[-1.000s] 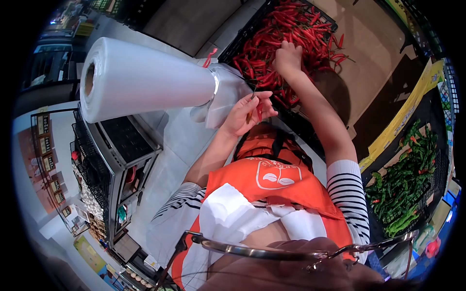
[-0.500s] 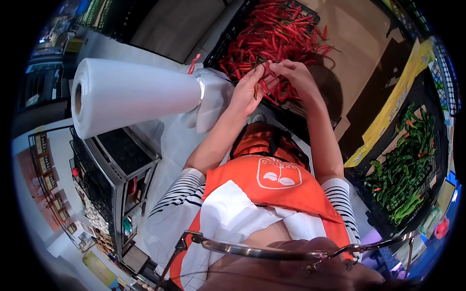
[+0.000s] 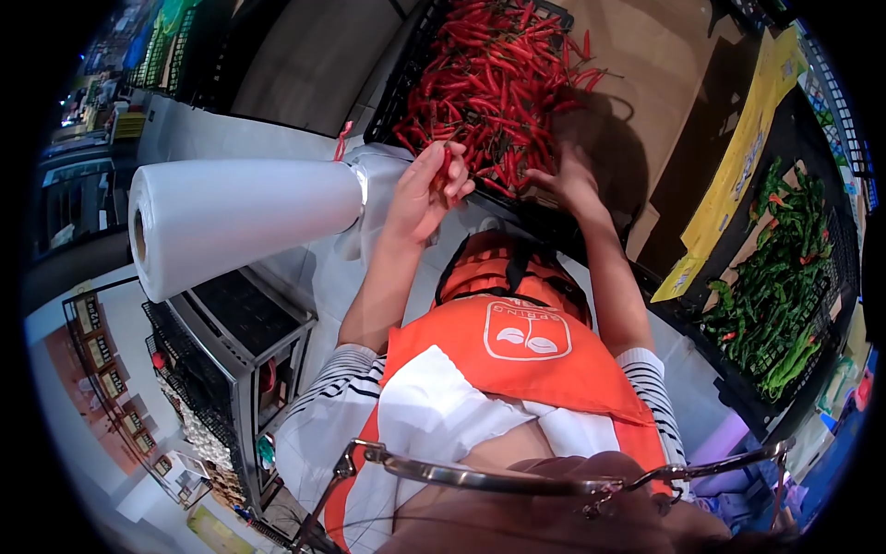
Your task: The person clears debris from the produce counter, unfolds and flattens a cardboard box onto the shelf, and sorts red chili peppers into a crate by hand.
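Note:
A heap of red chili peppers (image 3: 498, 92) fills one side of a black crate (image 3: 392, 106) in front of me. Just outside the crate's near left edge, my left hand (image 3: 425, 189) is closed, with a red chili (image 3: 445, 164) pinched between thumb and fingers. My right hand (image 3: 570, 180) reaches over the near right side of the heap, thumb and fingers spread apart. Its fingertips lie partly in shadow, and whether they touch the chilies I cannot tell.
Left of my arm is a large roll of clear plastic bags (image 3: 245, 217). Brown cardboard (image 3: 646, 65) lies right of the red chilies, edged by a yellow strip (image 3: 738, 175). Green chilies (image 3: 775, 277) fill another crate at right. A metal-framed stand (image 3: 245, 319) is lower left.
My hands were together over the chilies and have parted. The left drew back to the left with a red chili; the right opened and lowered toward the crate's right part.

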`<action>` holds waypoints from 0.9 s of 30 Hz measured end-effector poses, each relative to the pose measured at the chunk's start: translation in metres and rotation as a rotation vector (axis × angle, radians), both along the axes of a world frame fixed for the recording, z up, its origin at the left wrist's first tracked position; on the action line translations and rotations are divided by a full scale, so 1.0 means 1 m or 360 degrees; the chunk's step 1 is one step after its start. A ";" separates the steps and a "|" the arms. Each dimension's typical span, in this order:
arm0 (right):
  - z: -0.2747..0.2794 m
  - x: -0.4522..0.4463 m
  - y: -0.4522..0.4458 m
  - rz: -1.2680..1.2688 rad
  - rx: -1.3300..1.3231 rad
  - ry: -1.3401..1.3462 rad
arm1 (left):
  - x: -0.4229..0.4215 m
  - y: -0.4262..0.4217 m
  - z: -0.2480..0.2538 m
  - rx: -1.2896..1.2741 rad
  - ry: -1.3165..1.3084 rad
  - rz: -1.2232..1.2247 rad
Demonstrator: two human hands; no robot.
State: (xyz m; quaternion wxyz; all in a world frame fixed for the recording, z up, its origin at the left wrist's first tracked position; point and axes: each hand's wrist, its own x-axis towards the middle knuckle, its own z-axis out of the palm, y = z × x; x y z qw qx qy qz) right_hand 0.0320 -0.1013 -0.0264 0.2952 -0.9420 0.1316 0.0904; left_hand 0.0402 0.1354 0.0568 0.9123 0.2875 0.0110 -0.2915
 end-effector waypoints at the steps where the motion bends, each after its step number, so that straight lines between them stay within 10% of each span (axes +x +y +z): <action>1: -0.002 0.002 0.010 0.0128 -0.0189 -0.0010 | -0.005 0.003 0.003 0.0019 0.0025 0.0038; 11: -0.017 0.015 0.030 0.0235 -0.0078 0.0063 | -0.029 0.024 0.004 0.0085 0.0019 0.0161; 19: -0.010 0.057 0.026 0.0040 0.1298 0.0056 | -0.033 0.031 0.003 0.0137 -0.0021 0.0182; 27: 0.033 0.109 -0.021 -0.0358 0.0759 -0.0382 | -0.035 0.030 0.003 0.0152 -0.0064 0.0153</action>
